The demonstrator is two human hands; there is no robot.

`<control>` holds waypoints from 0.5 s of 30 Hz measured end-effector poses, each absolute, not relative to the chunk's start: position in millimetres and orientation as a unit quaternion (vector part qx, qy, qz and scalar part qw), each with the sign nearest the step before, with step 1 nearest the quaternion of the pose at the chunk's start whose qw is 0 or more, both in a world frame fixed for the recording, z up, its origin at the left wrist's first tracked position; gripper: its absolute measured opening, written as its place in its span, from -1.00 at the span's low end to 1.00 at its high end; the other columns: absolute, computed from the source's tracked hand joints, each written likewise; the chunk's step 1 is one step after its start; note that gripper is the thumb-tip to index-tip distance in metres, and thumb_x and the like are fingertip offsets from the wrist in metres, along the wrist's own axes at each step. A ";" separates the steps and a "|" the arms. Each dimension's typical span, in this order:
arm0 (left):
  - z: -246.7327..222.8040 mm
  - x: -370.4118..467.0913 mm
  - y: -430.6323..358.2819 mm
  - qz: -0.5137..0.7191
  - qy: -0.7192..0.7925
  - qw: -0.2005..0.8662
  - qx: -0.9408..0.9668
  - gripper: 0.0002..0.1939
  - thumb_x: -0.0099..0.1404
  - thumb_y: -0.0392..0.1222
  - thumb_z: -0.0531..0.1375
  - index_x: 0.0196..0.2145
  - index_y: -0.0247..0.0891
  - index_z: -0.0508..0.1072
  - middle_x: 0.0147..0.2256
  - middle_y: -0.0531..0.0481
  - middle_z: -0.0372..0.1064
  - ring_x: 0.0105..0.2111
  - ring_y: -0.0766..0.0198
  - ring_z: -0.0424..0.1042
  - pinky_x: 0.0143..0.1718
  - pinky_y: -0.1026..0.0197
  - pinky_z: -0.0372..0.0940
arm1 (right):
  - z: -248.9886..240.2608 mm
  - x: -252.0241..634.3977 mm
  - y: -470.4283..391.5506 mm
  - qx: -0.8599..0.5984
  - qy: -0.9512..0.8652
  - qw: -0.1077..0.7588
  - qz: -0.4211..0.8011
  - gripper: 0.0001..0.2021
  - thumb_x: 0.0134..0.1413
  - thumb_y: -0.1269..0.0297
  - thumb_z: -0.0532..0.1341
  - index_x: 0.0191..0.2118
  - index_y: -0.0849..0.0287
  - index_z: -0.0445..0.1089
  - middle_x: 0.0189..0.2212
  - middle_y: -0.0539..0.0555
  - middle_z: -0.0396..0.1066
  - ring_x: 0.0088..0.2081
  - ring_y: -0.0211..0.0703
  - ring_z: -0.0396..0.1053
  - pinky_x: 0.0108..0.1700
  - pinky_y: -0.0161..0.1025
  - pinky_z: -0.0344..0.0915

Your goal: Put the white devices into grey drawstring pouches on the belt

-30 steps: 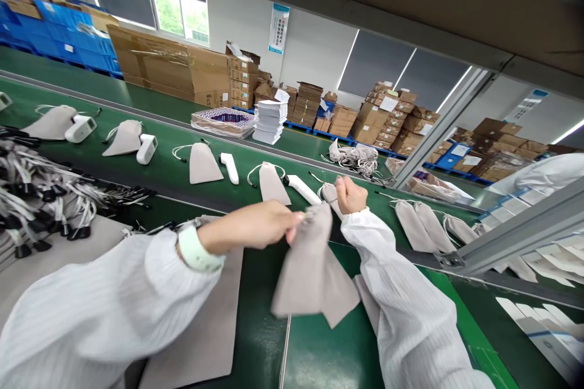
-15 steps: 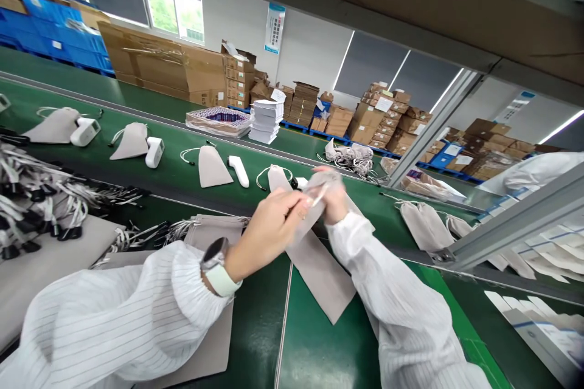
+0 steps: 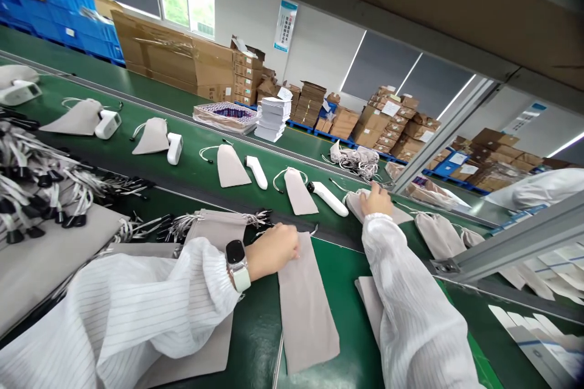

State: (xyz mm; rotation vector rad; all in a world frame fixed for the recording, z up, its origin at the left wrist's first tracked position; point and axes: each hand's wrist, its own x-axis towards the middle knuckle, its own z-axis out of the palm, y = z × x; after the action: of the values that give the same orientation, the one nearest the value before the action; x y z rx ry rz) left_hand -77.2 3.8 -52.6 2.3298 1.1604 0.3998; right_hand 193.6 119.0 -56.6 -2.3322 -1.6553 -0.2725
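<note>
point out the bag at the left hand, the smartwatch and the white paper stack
bag (image 3: 311, 316): head view, middle of its cloth body
smartwatch (image 3: 235, 251): head view, its dark face
white paper stack (image 3: 272, 121): head view, side facing the camera

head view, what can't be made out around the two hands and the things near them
Head view:
Left hand: the hand itself hides its fingertips on the long pouch.
Right hand: its back hides whether it grips the far pouch or only touches it.
Grey cloth: partly covered by the right sleeve.
Leftmost white device: cut off by the left edge.
</note>
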 end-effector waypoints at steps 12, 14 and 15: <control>-46.3 -78.2 1.7 0.120 0.468 0.132 0.866 -0.90 0.15 -0.36 -0.04 -0.44 -0.34 0.26 -0.37 -0.11 0.23 -0.32 0.16 0.16 -0.28 0.13 0.08 | -92.5 151.6 124.5 -0.693 -0.712 0.112 0.013 -0.41 -0.13 0.52 0.04 0.11 0.10 0.04 -0.19 0.18 0.20 -0.13 -0.05 0.20 -0.12 -0.15 0.14; -46.6 -79.1 3.2 0.109 0.466 0.145 0.866 -0.85 0.18 -0.27 -0.04 -0.50 -0.32 0.25 -0.42 -0.09 0.24 -0.33 0.16 0.16 -0.27 0.13 0.06 | -83.1 152.2 125.2 -0.689 -0.673 0.247 0.106 -0.37 -0.18 0.45 0.12 0.11 0.11 0.00 -0.24 0.14 0.24 -0.18 -0.11 0.24 -0.10 -0.14 0.15; -45.9 -79.8 3.9 0.107 0.461 0.165 0.865 -0.82 0.19 -0.23 -0.03 -0.52 -0.32 0.23 -0.46 -0.07 0.24 -0.33 0.16 0.16 -0.29 0.15 0.06 | -75.9 149.5 124.9 -0.669 -0.637 0.337 0.181 -0.33 -0.20 0.40 0.15 0.12 0.14 -0.05 -0.28 0.11 0.26 -0.22 -0.14 0.26 -0.11 -0.14 0.17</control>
State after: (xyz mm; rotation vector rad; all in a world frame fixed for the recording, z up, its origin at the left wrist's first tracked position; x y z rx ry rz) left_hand -79.8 3.9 -45.9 2.4657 1.3140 0.3036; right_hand 149.5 124.9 -75.9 -1.7437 -1.6612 0.4718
